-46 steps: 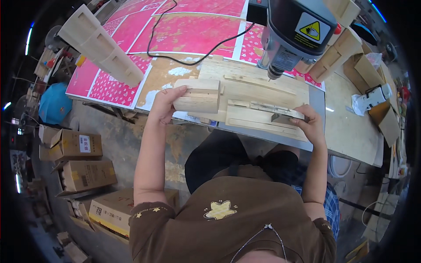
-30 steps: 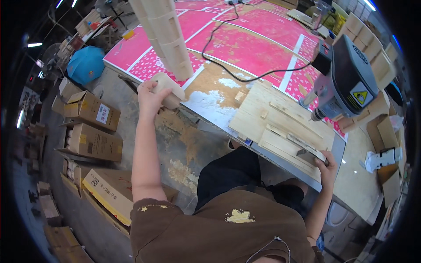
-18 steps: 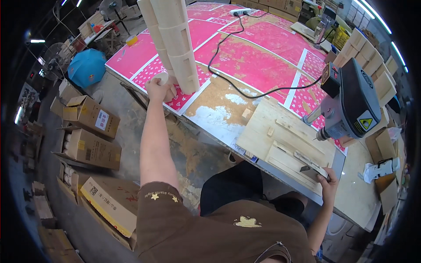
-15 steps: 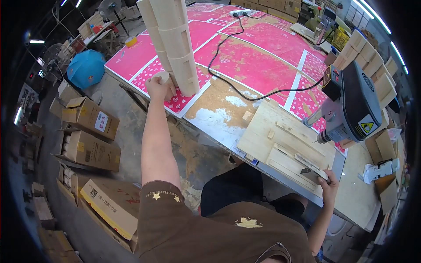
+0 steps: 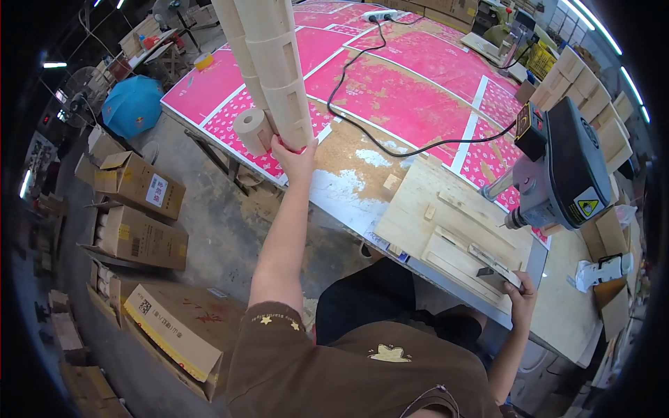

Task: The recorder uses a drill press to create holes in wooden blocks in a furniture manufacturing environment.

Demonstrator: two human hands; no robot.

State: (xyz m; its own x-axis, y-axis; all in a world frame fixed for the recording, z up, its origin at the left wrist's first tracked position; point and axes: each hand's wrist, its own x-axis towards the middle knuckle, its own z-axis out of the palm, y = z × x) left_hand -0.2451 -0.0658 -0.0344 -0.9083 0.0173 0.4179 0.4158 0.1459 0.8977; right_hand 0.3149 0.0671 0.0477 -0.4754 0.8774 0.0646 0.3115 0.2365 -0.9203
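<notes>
My left hand is closed round the bottom of the front column of stacked pale wooden cylinders, thumb on one side and fingers on the other. Behind it rises a second column. Beside the stack's foot stands a single short wooden cylinder with a round hole in its top. My right hand grips the near end of a narrow flat bar lying along a plywood jig board. A dark metal piece sits under the bar. The rest of the right hand's grip is hidden.
A bench drill stands over the jig board's right side, its black cable crossing the pink-covered table. A small wood block lies near the board. Cardboard boxes line the floor at left. Wooden pieces are stacked at far right.
My left hand has let go of the single short cylinder, which stands beside the stack, and has moved right to the front column's base. My right hand stays on the bar.
</notes>
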